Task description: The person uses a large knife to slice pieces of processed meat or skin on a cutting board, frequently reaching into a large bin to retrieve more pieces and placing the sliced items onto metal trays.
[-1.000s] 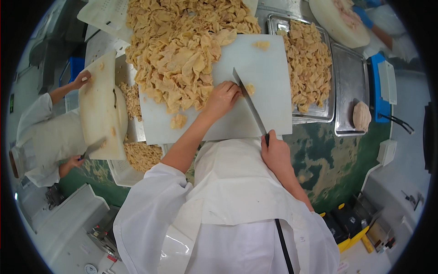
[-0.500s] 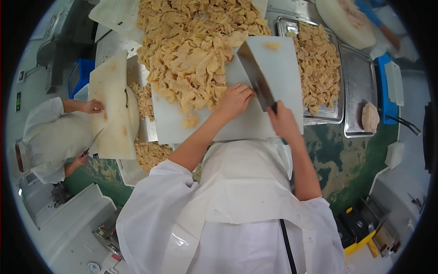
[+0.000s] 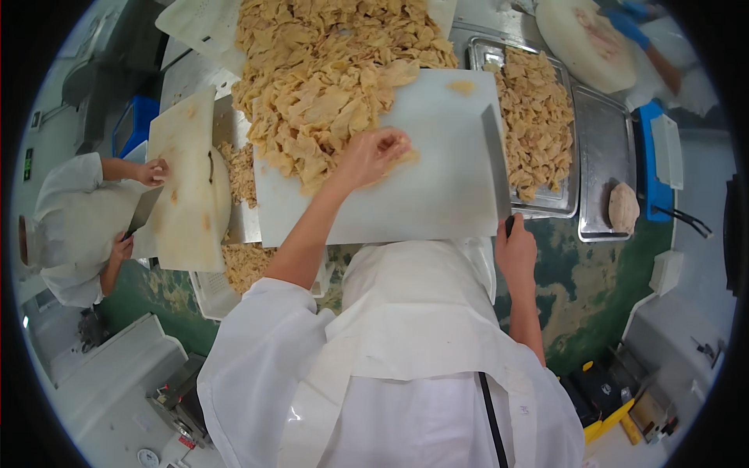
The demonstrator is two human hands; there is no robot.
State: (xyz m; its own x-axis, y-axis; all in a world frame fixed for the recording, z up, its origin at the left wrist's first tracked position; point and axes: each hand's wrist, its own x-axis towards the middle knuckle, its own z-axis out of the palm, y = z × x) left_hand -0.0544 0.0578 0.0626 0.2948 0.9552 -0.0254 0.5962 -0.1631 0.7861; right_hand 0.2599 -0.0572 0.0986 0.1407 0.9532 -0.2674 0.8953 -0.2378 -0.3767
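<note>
A large heap of pale yellow pieces, which look like chicken skin (image 3: 328,86), covers the far and left part of a white cutting board (image 3: 437,195). My left hand (image 3: 373,156) is over the board at the heap's near edge, its fingers curled together. A flat yellow piece (image 3: 407,158) shows beside and under those fingers; whether they grip anything is hidden. My right hand (image 3: 516,248) is closed round the dark handle of a cleaver (image 3: 495,152). The broad blade stands edge-on along the board's right side. One small scrap (image 3: 462,86) lies near the board's far right corner.
Right of the board, a metal tray (image 3: 576,175) holds more yellow pieces. Beyond it, another metal tray (image 3: 605,148) carries one pale lump (image 3: 623,208). At left, a co-worker (image 3: 74,222) holds a knife by another board (image 3: 175,226). A blue-gloved hand (image 3: 626,27) works far right.
My right hand has carried the cleaver right, from the board's middle to its right edge. My left hand has moved left, toward the heap. The co-worker's knife has shifted.
</note>
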